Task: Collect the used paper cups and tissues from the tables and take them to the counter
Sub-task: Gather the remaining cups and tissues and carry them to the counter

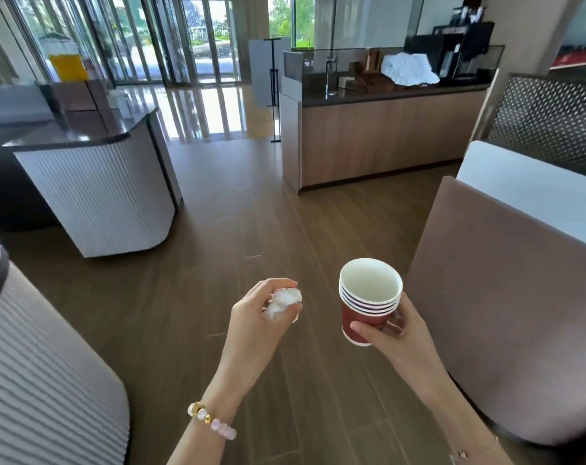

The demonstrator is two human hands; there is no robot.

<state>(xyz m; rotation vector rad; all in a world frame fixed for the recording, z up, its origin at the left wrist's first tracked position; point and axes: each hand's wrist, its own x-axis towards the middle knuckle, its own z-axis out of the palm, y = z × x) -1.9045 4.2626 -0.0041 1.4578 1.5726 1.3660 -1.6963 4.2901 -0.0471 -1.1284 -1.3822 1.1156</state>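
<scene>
- Right hand [395,333] curled round the lower wall of the cups [368,297]: 1 nested stack, about 5 rims showing, mouth up, slightly tilted.
- Left hand [254,317] pinches the tissue [284,302], a crumpled wad, just left of the cups and not touching them.
- Counter [385,135] lies ahead of both grips, well apart, across the floor [217,229].
- Judgement: carry phase. Hold the stack upright, grip low and firm; close tighter on the wad so no scrap drops; set cups down base first.

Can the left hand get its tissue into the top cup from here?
Probably yes: the left hand, holding the tissue, sits just beside the cups in the right hand, nothing lies between them, and the top cup's mouth is open.
</scene>
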